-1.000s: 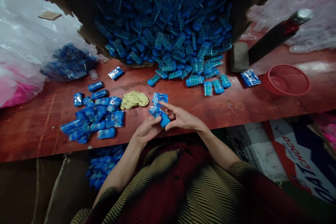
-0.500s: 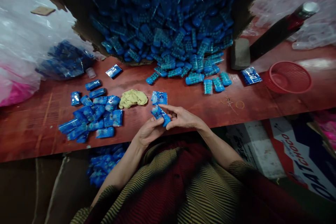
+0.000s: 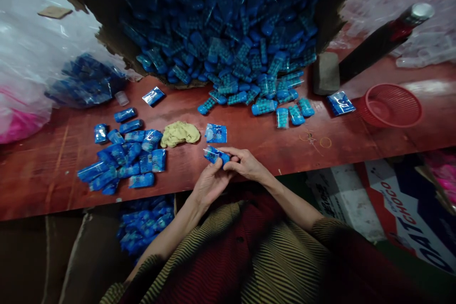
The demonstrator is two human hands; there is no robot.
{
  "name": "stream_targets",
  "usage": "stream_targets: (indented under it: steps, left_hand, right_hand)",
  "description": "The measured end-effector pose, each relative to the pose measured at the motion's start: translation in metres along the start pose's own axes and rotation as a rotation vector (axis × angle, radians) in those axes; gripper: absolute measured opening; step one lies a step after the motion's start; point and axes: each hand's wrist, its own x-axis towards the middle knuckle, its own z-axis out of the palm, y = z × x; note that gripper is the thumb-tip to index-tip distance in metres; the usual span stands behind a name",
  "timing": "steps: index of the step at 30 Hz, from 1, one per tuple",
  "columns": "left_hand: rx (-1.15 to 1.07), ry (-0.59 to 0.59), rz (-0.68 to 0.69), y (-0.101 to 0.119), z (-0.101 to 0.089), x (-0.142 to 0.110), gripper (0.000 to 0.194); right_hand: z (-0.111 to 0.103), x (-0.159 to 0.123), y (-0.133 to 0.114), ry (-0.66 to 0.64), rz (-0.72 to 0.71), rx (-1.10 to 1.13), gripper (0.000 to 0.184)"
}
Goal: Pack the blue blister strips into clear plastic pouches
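In the middle of the frame, the left hand (image 3: 213, 183) and the right hand (image 3: 248, 165) meet at the near edge of the desk (image 3: 263, 145), both gripping one small blue packet (image 3: 216, 155). The left thumb presses on its lower side, while the fingers of the right hand close around its right end; its left end sticks out free.

Just above the packet in the frame lies a flat blue wrapper (image 3: 215, 133), and to the left of that a crumpled yellow-green lump (image 3: 180, 134). At centre left, a loose cluster of wrapped blue packets (image 3: 121, 156) spreads over the desk.

A large heap of clear, blue-capped bottles (image 3: 235, 61) fills the top centre, spilling from a torn carton onto the desk. Toward the right stand a grey block (image 3: 327, 74) and a red basket (image 3: 386, 104), with shiny blue wrappers (image 3: 341, 103) between them. More blue packs (image 3: 144, 223) sit below the desk, at lower left.
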Motion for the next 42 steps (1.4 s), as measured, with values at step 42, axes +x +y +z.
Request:
stream_targets:
  steps: [42]
  left_hand:
    - [0.389,0.344,0.411,0.041,-0.034,0.028,0.025]
  right_hand:
    - [0.008,0.067,0.009,0.098,0.144,-1.077,0.024]
